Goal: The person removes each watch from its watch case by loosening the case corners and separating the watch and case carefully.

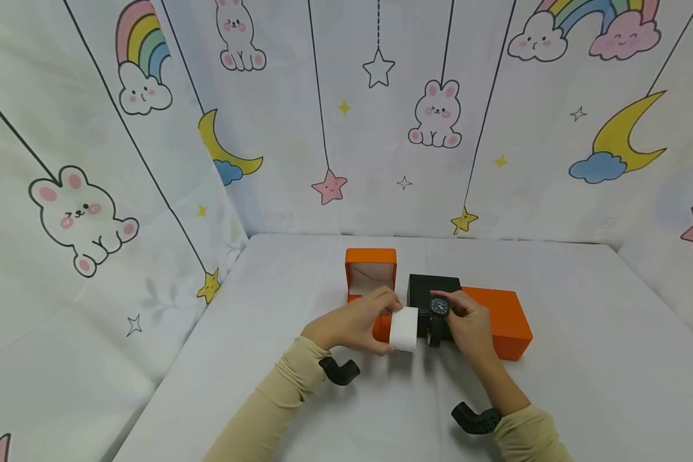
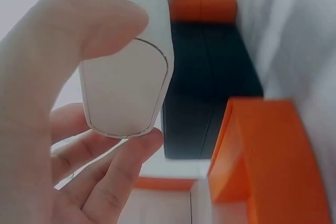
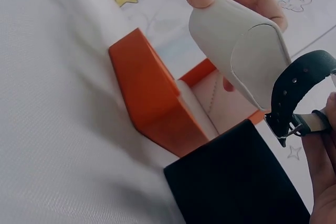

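My left hand (image 1: 360,323) pinches a white watch cushion (image 1: 404,328) between thumb and fingers, above the table. In the left wrist view, the thumb lies over the pale end of the cushion (image 2: 126,87). My right hand (image 1: 472,324) holds a black wristwatch (image 1: 439,306) with a square dark face, just right of the cushion. Its buckled strap (image 3: 294,80) forms a loop and hangs down close to the cushion in the right wrist view. Behind my left hand stands an orange watch box (image 1: 371,264), lid raised, with a pale lining; the hand partly hides it.
A black box (image 1: 433,283) stands behind the watch, partly hidden by my right hand. Right of it is a closed-looking orange box (image 1: 499,311). White cloth covers the table (image 1: 289,276), and a printed curtain (image 1: 381,141) rises at the back.
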The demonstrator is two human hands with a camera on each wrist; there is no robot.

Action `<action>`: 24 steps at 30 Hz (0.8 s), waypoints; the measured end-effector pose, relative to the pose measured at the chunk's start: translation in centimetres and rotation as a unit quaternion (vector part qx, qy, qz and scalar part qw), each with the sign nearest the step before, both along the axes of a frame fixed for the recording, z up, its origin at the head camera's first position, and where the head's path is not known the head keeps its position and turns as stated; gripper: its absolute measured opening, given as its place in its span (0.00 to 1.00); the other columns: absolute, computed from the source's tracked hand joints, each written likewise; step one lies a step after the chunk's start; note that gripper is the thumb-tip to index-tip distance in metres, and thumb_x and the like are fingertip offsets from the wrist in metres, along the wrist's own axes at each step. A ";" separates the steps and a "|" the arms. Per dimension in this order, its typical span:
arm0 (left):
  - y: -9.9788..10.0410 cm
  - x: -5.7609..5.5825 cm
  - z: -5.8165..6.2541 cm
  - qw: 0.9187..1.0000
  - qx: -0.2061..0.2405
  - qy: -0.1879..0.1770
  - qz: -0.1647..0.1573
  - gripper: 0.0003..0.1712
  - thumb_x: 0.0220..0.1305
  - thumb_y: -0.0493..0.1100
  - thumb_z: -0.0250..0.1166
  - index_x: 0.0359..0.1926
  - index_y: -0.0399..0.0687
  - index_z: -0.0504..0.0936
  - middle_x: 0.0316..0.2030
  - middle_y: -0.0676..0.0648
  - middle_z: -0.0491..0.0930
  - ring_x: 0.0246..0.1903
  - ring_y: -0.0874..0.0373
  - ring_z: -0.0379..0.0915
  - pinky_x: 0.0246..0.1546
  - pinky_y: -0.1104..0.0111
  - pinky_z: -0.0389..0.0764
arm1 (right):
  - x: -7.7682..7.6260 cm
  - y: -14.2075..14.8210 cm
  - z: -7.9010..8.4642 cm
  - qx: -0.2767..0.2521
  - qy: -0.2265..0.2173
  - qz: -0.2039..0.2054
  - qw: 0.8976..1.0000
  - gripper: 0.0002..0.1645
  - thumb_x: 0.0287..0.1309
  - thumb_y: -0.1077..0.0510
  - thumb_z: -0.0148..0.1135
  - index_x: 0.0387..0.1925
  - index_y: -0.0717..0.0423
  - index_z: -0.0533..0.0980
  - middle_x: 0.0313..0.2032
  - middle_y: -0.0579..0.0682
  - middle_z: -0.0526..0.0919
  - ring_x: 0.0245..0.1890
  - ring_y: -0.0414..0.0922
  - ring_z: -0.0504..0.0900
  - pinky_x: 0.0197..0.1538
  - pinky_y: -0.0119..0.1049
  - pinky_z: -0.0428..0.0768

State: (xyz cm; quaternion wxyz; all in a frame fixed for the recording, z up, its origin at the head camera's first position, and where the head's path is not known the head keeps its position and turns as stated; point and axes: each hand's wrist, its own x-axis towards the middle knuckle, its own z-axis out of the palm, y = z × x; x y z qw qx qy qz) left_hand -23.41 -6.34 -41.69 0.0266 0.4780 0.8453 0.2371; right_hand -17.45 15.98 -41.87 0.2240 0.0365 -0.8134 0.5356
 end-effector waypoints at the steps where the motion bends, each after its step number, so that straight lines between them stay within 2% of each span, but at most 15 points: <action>1: -0.3 -0.2 0.0 1.000 0.000 -0.002 0.010 0.35 0.46 0.52 0.74 0.53 0.48 0.69 0.51 0.54 0.67 0.51 0.59 0.71 0.55 0.72 0.74 | 0.0 0.0 0.0 0.001 -0.001 -0.001 1.000 0.13 0.58 0.68 0.60 0.43 0.58 0.83 0.32 0.45 0.80 0.31 0.31 0.72 0.37 0.18 0.73; 10: -2.9 -2.2 -0.2 0.996 -0.002 -0.017 0.082 0.37 0.48 0.49 0.73 0.58 0.49 0.69 0.53 0.53 0.67 0.49 0.61 0.70 0.54 0.72 0.74 | 0.1 0.0 0.0 0.011 -0.014 0.000 1.000 0.13 0.60 0.68 0.57 0.45 0.59 0.82 0.35 0.53 0.81 0.32 0.32 0.71 0.38 0.17 0.73; 18: -3.8 -3.3 -1.4 0.993 -0.044 -0.030 0.102 0.34 0.50 0.51 0.71 0.59 0.52 0.71 0.57 0.52 0.67 0.52 0.61 0.67 0.58 0.68 0.72 | 0.1 0.0 0.0 0.009 -0.018 -0.001 1.000 0.13 0.60 0.68 0.57 0.45 0.60 0.82 0.35 0.50 0.80 0.32 0.32 0.72 0.39 0.16 0.73; 24: -4.2 -3.8 -2.1 0.993 -0.040 -0.029 0.110 0.32 0.49 0.54 0.71 0.54 0.48 0.73 0.52 0.49 0.69 0.51 0.54 0.70 0.57 0.64 0.72 | -0.1 0.0 0.0 0.002 -0.014 0.000 1.000 0.13 0.60 0.68 0.58 0.45 0.60 0.83 0.34 0.48 0.80 0.33 0.32 0.73 0.40 0.17 0.74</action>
